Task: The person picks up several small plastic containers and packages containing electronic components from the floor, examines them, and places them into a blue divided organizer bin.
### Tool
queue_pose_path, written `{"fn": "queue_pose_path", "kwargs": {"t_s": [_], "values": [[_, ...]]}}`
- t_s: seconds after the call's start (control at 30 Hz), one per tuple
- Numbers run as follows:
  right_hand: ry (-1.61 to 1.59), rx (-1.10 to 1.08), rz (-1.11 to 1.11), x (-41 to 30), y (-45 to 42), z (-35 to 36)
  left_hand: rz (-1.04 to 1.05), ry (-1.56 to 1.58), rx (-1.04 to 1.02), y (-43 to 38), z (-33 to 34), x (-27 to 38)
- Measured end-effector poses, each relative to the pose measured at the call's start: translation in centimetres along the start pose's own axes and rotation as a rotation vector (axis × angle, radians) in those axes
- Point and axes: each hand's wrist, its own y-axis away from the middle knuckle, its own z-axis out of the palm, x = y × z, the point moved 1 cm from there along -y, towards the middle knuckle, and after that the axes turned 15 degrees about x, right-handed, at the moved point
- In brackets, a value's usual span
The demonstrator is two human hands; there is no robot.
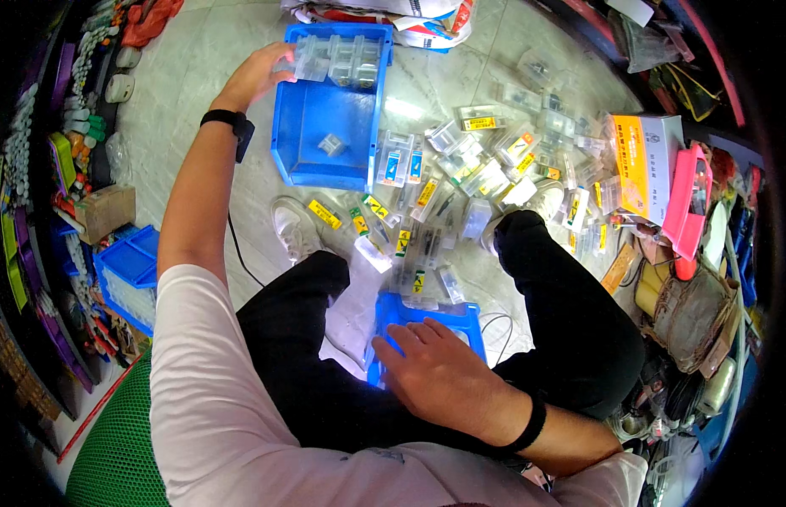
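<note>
My left hand [261, 71] reaches to the far left corner of a blue plastic bin [326, 120]. Its thumb and fingers are closed on the end of a clear plastic case [312, 65]. Beside that case, more clear cases [356, 60] are stacked at the bin's far end. One small clear case [331, 145] lies alone on the bin floor. My right hand [431, 367] hangs palm down over a second blue bin [473, 326] between my legs. Nothing shows in its slightly spread fingers, though the palm is hidden.
Many loose clear cases [488, 177], several with yellow or green labels, cover the floor around my shoes [293, 229]. An orange and grey box [643, 168] and a pink plastic item [688, 203] stand on the right. Laden shelves [63, 171] and another blue bin [130, 272] line the left.
</note>
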Motion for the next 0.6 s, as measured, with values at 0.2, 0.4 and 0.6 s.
{"fn": "queue_pose_path", "kwargs": {"t_s": [0.2,0.4,0.6], "values": [[-0.004,-0.007,-0.002,-0.1,-0.1,-0.3,-0.07,0.002,-0.014,-0.7,1.1,-0.2],[-0.001,0.003,-0.009,0.0,0.0,-0.2,-0.072,-0.372,0.006,-0.9,3.2,1.6],[-0.044,0.024,-0.023,-0.1,0.3,-0.1,0.033,-0.456,0.069,-1.0,3.9,0.6]]}}
